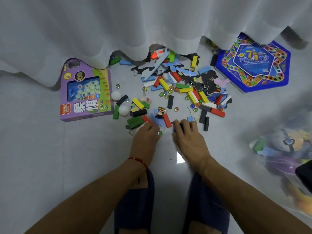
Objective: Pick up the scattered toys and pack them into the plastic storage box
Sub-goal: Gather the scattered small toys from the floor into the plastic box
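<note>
Coloured wooden blocks (164, 84), glass marbles (176, 109), puzzle pieces (207, 78), two white balls (124, 110) and a small figurine (159, 113) lie scattered on the pale floor. My left hand (146, 137) rests at the pile's near edge, fingers curled over a red block (146, 119). A green marble (159, 132) sits by its thumb. My right hand (189, 137) is beside it, thumb and fingers closed on a dark block (175, 130). The clear plastic storage box (278, 149) stands at the right with toys inside, blurred.
A purple chess-game box (86, 97) lies left of the pile. A blue hexagonal board game (253, 65) lies at the back right. A white curtain (118, 31) hangs over the pile's far edge. My feet in dark slippers (135, 208) stand below the hands.
</note>
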A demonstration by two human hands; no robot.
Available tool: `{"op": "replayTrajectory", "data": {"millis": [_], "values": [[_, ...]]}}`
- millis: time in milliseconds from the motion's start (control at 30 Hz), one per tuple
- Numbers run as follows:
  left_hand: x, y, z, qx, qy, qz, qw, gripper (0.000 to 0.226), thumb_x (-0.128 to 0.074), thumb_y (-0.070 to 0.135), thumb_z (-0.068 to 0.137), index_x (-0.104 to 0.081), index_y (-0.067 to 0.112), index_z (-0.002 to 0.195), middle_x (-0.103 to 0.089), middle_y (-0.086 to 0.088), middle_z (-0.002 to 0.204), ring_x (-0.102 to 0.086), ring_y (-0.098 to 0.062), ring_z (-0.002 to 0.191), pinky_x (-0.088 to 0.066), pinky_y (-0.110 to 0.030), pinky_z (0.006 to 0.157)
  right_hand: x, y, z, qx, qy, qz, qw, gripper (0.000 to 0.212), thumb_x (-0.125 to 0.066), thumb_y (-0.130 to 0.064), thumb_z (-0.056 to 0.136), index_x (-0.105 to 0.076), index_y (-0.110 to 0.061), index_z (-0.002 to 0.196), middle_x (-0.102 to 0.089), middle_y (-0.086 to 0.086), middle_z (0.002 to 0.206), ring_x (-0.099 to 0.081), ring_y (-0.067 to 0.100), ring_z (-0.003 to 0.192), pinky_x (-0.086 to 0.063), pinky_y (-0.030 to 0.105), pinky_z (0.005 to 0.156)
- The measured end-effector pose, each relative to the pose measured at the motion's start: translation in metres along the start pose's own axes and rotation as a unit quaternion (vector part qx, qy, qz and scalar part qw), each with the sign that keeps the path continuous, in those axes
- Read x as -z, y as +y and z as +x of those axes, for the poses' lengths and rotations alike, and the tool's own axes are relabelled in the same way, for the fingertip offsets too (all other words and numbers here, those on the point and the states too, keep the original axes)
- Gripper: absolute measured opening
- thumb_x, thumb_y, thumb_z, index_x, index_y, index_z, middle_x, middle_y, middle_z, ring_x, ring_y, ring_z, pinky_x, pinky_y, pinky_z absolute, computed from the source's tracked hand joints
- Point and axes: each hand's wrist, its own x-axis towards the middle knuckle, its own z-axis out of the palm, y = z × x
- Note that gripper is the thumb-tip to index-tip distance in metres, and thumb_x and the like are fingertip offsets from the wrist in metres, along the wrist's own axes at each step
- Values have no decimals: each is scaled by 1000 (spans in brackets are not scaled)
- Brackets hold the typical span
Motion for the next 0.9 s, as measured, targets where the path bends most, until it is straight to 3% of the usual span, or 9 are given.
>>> {"op": "replayTrajectory", "data": {"millis": [67, 200, 333, 400, 467, 533, 667, 733, 900], "values": [[-1, 0, 1, -6, -6, 8, 1000, 16, -76, -1, 77, -72, 2, 92, -65, -12, 85, -63, -25, 74, -48, -25, 68, 0, 5, 3, 34, -7, -50, 998, 57, -63, -37, 94, -47, -8, 141, -55, 13, 125, -52, 31, 110, -57, 33, 75], [-2, -3, 4, 20, -24, 10, 999, 12, -74, -1, 79, -73, 3, 90, -66, -14, 84, -62, -28, 74, -53, -37, 66, 3, 7, 10, 70, -16, -61, 996, 41, -47, -34, 102, -48, -7, 133, -54, 15, 120, -49, 33, 110, -56, 37, 75], [4, 1, 6, 105, -38, -47, 993, 12, -68, 9, 87, -70, 11, 99, -67, -6, 94, -57, -14, 83, -44, -23, 77, 10, 4, 15, 58, -35, -60, 996, 41, -60, -24, 96, -48, -6, 131, -53, 17, 119, -48, 34, 110, -57, 36, 76], [10, 6, 4, 195, -27, -128, 972, 12, -68, 11, 87, -69, 15, 99, -67, 0, 91, -61, -12, 76, -52, -24, 76, 14, 6, 18, 70, -49, -64, 994, 47, -64, -21, 93, -46, -6, 134, -52, 18, 122, -47, 35, 114, -55, 38, 84], [21, 14, 3, 335, -12, -293, 895, 12, -67, 8, 88, -68, 15, 98, -68, -3, 91, -68, -16, 66, -60, -31, 71, 19, 13, 20, 88, -62, -54, 993, 55, -68, -22, 91, -42, -8, 138, -50, 16, 127, -44, 34, 118, -52, 38, 91], [29, 18, 3, 442, -18, -449, 776, 17, -67, 4, 89, -65, 7, 105, -67, -10, 100, -70, -18, 68, -60, -29, 64, 24, 21, 21, 91, -63, -19, 994, 62, -71, -20, 89, -39, -11, 141, -48, 13, 132, -41, 31, 121, -51, 37, 94], [37, 20, 8, 522, -27, -654, 547, 20, -61, 3, 92, -60, 1, 111, -64, -16, 100, -62, -19, 76, -57, -23, 56, 28, 30, 31, -7, -18, 139, 990, 41, -62, -18, 96, -50, -14, 135, -55, 8, 129, -46, 23, 115, -41, 30, 99], [38, 21, 10, 521, -40, -690, 500, 21, -59, 7, 93, -61, -1, 113, -62, -16, 97, -60, -17, 75, -57, -22, 56, 33, 30, 37, -115, -3, 253, 961, 26, -56, -23, 100, -61, -13, 123, -62, 7, 118, -52, 18, 105, -41, 27, 93], [38, 28, 16, 498, -84, -736, 451, 28, -57, 9, 96, -61, -2, 120, -56, -13, 89, -53, -15, 70, -54, -21, 56, 55, 25, 30, -244, 61, 390, 886, 28, -59, -21, 98, -64, -16, 125, -64, 0, 114, -54, 7, 93, -51, 30, 96]]}}
